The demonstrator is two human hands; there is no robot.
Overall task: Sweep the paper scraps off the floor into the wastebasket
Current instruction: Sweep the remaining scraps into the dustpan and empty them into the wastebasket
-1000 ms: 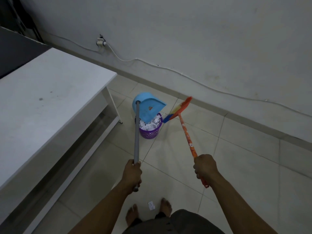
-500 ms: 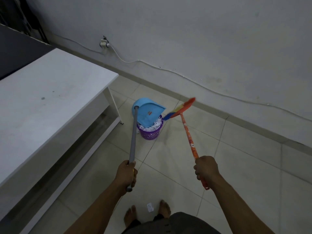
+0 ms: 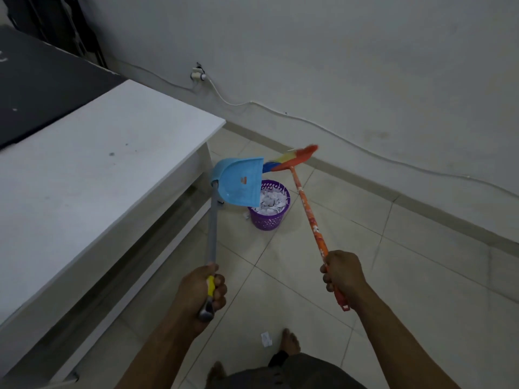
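Since the earlier frames, the blue dustpan (image 3: pixel 238 181) has swung up and to the left, off the purple wastebasket (image 3: pixel 268 220), and we now see most of the basket's mouth uncovered. The dustpan hangs in the air with its hollow side facing us, its lower edge overlapping the basket's left rim in this view. Our left hand (image 3: pixel 203 290) is curled tightly round the yellow end of the pan's grey shaft. Our right hand (image 3: pixel 342 272) is wrapped just as firmly round the orange broom (image 3: pixel 309 214) near its end. The broom's bristle head is raised off the floor beyond the basket, just beside the pan's upper corner. White paper scraps (image 3: pixel 271 202) fill the wastebasket, which stands on the tiled floor (image 3: pixel 365 248) near the white table (image 3: pixel 98 178). One small scrap (image 3: pixel 246 216) lies just beside the basket's left side. Another loose scrap (image 3: pixel 266 338) lies near our bare foot (image 3: pixel 290 341).
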